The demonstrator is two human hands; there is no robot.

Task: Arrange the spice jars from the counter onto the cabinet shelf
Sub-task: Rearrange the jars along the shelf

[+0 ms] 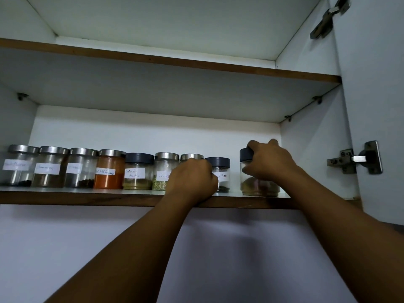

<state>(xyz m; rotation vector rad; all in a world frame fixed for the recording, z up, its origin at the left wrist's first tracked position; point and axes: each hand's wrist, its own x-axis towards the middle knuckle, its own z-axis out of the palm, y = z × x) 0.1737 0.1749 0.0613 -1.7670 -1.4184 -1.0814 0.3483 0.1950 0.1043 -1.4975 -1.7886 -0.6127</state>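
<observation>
A row of jars [109, 171] crowds the shelf [87, 199] from frame left to centre — I have open air above their lids, and a narrow gap between the pepper jar [222, 169] and the rightmost jar [260, 186].

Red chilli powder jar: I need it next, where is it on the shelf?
In the head view, the red chilli powder jar stands fourth from the left on the lower shelf, between a dark-spice jar and the coriander powder jar.

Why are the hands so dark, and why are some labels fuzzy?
Head view: dim light leaves the left hand and right hand dark against the cabinet; the far-left labels blur near the picture's edge; a soft shadow lies on the wall below the shelf.
</observation>
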